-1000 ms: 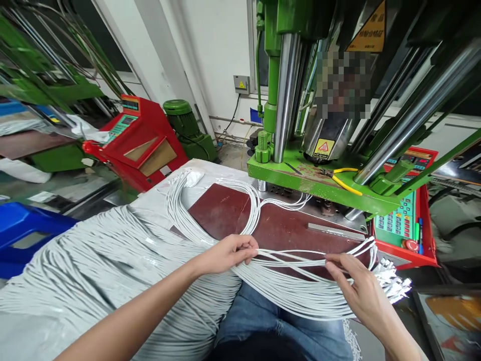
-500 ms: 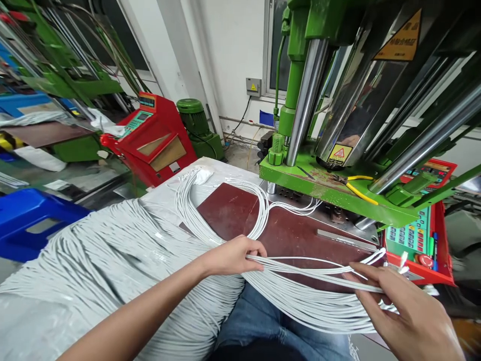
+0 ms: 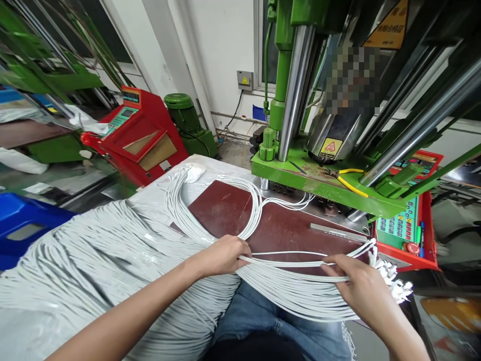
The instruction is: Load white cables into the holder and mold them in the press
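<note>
A bundle of thin white cables point(image 3: 293, 293) stretches across my lap and the edge of a dark red board point(image 3: 285, 233). My left hand point(image 3: 224, 254) is closed around some of its upper strands. Farther right, my right hand point(image 3: 355, 281) pinches several of these strands between thumb and fingers. White connectors point(image 3: 393, 281) cluster at the cable ends just beyond that hand. A coiled loop of white cables point(image 3: 175, 198) lies on the board and table behind my left hand. A large heap of cables point(image 3: 124, 255) covers the left side, under my left forearm.
A green press point(image 3: 323, 180) stands ahead, with yellow-handled pliers point(image 3: 351, 183) on its plate. A metal bar point(image 3: 338, 232) lies on the board. To the right is a red control panel point(image 3: 400, 225); a red console point(image 3: 146, 138) and a blue stool point(image 3: 28, 215) are at left.
My right hand has moved left along the cables, closer to my left hand, and the white connectors now show beyond it. My left hand keeps its hold. The view has shifted slightly.
</note>
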Motion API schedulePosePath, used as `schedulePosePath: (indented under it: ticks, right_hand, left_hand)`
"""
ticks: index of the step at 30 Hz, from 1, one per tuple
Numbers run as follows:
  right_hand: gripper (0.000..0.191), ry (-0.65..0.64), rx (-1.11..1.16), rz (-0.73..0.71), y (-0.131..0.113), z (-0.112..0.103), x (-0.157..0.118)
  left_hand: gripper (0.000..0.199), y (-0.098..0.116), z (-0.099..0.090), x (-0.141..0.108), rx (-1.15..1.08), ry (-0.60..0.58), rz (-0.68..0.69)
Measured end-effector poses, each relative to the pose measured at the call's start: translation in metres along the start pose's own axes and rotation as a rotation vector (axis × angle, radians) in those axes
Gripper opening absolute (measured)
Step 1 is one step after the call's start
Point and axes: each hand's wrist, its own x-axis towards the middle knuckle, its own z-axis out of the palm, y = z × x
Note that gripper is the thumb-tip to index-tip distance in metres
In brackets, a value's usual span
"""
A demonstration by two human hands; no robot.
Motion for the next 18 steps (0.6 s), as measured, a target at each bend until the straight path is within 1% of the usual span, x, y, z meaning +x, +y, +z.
schedulePosePath:
  ticks: [3,5,6,8,11,14,16,18]
  right_hand:
    - [0.017,-0.201,0.023,0.032,-0.008,0.011,0.007]
    - [0.015,-0.279,0.028,0.046,-0.014,0.018,0.012]
    - [0.015,-0.298,0.029,0.047,-0.017,0.021,0.013]
    - [0.016,-0.299,0.041,0.031,-0.022,0.027,0.014]
    - [0.019,-0.233,0.059,-0.026,-0.025,0.035,0.016]
    - [0.011,-0.166,0.037,-0.047,-0.027,0.037,0.020]
    - [0.007,-0.157,0.012,-0.025,-0.031,0.029,0.025]
    - [0.009,-0.154,-0.018,-0.009,-0.038,0.015,0.030]
  left_hand:
    - [0.014,0.001,0.001,0.006,-0.015,-0.032,-0.048]
    - [0.011,0.002,-0.001,0.012,-0.039,-0.049,-0.077]
    - [0.009,0.002,-0.003,0.014,-0.060,-0.056,-0.088]
    - [0.007,-0.001,-0.008,0.016,-0.121,-0.074,-0.099]
    - [0.011,-0.010,-0.018,0.014,-0.238,-0.112,-0.095]
    - [0.018,-0.015,-0.024,0.009,-0.313,-0.142,-0.077]
    - [0.017,-0.009,-0.023,0.008,-0.322,-0.085,-0.042]
    - [0.016,0.007,-0.019,0.011,-0.333,0.010,0.015]
